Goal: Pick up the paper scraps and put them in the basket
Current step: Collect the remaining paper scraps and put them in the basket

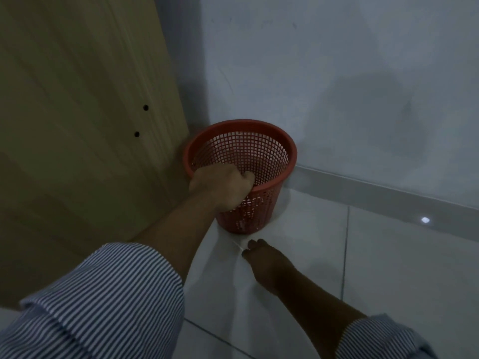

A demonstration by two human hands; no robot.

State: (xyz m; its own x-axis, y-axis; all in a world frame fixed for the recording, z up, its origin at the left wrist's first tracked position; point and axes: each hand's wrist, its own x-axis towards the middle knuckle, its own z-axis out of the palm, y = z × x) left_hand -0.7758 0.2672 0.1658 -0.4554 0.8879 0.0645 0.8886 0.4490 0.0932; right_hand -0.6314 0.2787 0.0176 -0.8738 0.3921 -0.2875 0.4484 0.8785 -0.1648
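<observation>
Paper scrap (238,245): a thin pale sliver lay on the floor just in front of the basket's base, its near end at the tips of the right hand; too small and dim to say more.
Basket (290,149): a red plastic mesh bin stood upright in the corner, its rim open to the camera; whether any scraps lay inside could not be told.
Right hand (261,257): it reached low to the floor just in front of the basket, fingertips drawn together at the scrap's near end; whether they actually gripped it could not be told.
Left hand (223,185): it was curled into a loose fist over the basket's near rim, knuckles up; what, if anything, it enclosed could not be seen.
Sleeves (108,301): blue-and-white striped cuffs were pushed up both forearms, nearer the camera than the basket.
Wooden panel (77,125): a pale board with two small dark holes stood touching the basket's left side.
Wall (337,73): grey, directly behind the basket.
Floor (401,268): light glossy tiles under the basket, with a small bright reflection to its right.
</observation>
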